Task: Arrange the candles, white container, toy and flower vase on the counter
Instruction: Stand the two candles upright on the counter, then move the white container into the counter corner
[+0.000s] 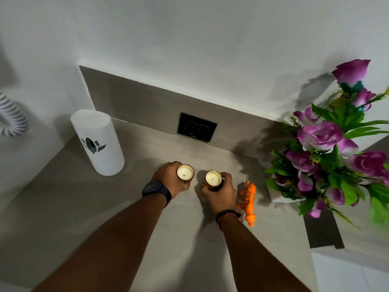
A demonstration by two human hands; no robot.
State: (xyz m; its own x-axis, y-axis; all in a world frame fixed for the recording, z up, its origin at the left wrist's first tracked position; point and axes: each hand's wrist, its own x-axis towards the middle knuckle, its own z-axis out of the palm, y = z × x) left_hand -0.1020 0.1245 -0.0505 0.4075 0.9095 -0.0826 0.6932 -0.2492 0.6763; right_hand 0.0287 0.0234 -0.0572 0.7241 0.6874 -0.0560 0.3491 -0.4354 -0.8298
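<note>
Head view: your fingers (226, 175) wrap each candle's side, so both wicks stay upright and clear. Your left hand (170, 178) grips the left candle (185, 172); your right hand (221, 190) grips the right candle (213, 179), the two close together mid-worktop (105, 207), likely for placing as a pair. The toy (248, 199) lies just right, long axis toward you. The container (97, 142) stands upright far left, the vase (280, 197) right.

Bare forearms; black watch (156, 190) on left wrist, dark corded bracelet (227, 214) on right
</note>
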